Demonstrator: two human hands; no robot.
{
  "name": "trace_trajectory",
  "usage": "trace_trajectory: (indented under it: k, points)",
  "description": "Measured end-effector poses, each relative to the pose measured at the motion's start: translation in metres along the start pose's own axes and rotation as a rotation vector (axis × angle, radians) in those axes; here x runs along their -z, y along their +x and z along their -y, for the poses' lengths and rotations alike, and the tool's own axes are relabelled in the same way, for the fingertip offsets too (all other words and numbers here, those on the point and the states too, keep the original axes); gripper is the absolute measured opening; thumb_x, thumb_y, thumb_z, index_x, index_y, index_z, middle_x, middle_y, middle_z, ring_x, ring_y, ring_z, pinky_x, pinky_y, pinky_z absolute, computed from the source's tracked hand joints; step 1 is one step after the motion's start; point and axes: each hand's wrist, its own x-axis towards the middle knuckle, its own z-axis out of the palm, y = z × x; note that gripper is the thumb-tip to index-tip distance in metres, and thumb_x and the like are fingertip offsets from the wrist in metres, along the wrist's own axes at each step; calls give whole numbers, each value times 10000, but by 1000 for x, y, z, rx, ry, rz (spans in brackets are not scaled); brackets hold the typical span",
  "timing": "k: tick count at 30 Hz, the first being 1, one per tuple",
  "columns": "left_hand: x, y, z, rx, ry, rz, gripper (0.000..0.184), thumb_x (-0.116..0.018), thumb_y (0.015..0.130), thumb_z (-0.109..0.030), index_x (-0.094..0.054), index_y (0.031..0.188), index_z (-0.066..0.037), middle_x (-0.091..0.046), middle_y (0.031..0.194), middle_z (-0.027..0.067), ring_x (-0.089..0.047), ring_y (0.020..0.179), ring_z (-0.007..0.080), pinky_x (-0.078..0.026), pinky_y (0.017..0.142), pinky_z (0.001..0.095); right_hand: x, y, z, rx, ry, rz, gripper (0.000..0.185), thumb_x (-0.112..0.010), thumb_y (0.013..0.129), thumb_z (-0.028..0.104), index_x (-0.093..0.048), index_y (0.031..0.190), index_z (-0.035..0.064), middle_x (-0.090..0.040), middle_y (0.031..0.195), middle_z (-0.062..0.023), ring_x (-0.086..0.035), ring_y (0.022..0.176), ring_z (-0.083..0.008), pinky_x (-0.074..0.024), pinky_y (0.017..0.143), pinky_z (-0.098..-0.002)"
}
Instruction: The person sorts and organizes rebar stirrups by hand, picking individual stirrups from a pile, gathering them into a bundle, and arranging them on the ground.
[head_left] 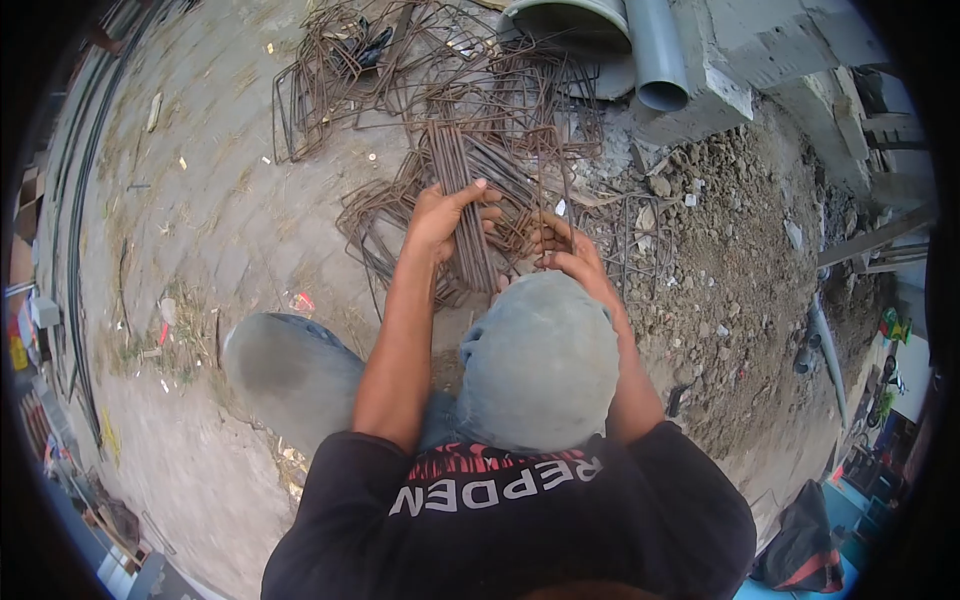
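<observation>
My left hand (447,217) is wrapped round a bundle of rusty steel rebar stirrups (458,160), its thumb lying across the bars. To the right, my right hand (572,252) has its fingers curled around a thin bent rebar stirrup (541,185) that stands up from the grip. Part of that hand is hidden behind my raised knee (540,360). Under and beside both hands lie more loose stirrups (375,225) on the ground.
A tangled heap of stirrups (350,105) lies farther ahead. Behind it are a round grey container (570,25), a grey pipe (657,60) and concrete blocks (700,100). Rubble (740,260) covers the ground at right. Long dark bars (82,230) run along the left.
</observation>
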Motion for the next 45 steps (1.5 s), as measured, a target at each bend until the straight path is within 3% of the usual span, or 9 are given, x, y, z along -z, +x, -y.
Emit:
trace_trajectory:
  k: [8, 21, 25, 29, 31, 34, 35, 39, 45]
  points:
    - [-14, -6, -3, -24, -34, 37, 418, -776, 911, -218, -533, 1151, 23, -713, 1037, 215, -729, 863, 284, -627, 648, 387, -49, 50, -21, -30, -310, -49, 919, -759, 833, 585, -465, 1452, -28, -589, 1314, -214, -593, 1214, -293, -484, 998, -421]
    - [-3, -2, -5, 16, -53, 29, 333, -763, 905, -136, -609, 1144, 37, -704, 1120, 200, -717, 919, 286, -634, 714, 425, -53, 63, -24, 103, -322, -102, 852, -733, 825, 633, -576, 1303, -54, -566, 1307, -262, -614, 1166, -355, -501, 973, -464]
    - [0, 4, 6, 25, -26, 16, 283, -744, 914, -118, -620, 1126, 23, -701, 1134, 201, -723, 904, 294, -638, 711, 424, -52, 65, -15, 62, -351, -30, 860, -746, 838, 598, -553, 1367, -52, -562, 1306, -247, -581, 1225, -343, -479, 1016, -434]
    - [0, 1, 2, 57, -79, -20, 269, -715, 931, -104, -604, 1143, 21, -702, 1112, 209, -726, 903, 307, -642, 708, 429, 21, 119, -34, 198, -461, -621, 732, -714, 884, 516, -568, 1390, 8, -546, 1377, -260, -549, 1282, -381, -452, 1048, -443]
    - [0, 0, -2, 47, -112, -31, 274, -697, 941, -96, -586, 1163, 22, -701, 1103, 216, -727, 908, 313, -644, 707, 430, 57, 141, -24, 69, -606, -775, 676, -703, 894, 464, -573, 1381, 14, -562, 1383, -264, -563, 1262, -398, -455, 1045, -458]
    - [10, 6, -9, -3, -157, -3, 285, -671, 959, -100, -561, 1194, 16, -693, 1106, 216, -721, 930, 320, -642, 726, 441, 89, 176, -34, -65, -834, -699, 545, -694, 896, 446, -671, 1262, 42, -651, 1274, -243, -615, 1174, -405, -475, 1014, -465]
    - [17, 8, -12, -17, -157, -7, 290, -662, 967, -110, -554, 1208, 12, -686, 1120, 209, -714, 946, 323, -638, 746, 451, 92, 178, -35, -70, -827, -601, 401, -684, 904, 420, -754, 1101, 78, -728, 1100, -217, -672, 1051, -399, -508, 935, -469]
    - [38, 10, -18, -71, -203, -44, 320, -639, 983, -120, -520, 1254, 3, -666, 1168, 206, -699, 982, 321, -630, 786, 461, 112, 201, -39, -169, -764, -515, 333, -678, 924, 382, -777, 1002, 74, -751, 948, -200, -710, 920, -367, -519, 834, -461]
    - [45, 18, -17, -104, -272, -84, 226, -638, 970, -70, -559, 1162, 22, -693, 1080, 232, -727, 908, 335, -648, 712, 458, 92, 204, -20, -124, -551, -565, 331, -719, 916, 332, -769, 1011, 19, -744, 998, -183, -690, 922, -278, -511, 830, -417]
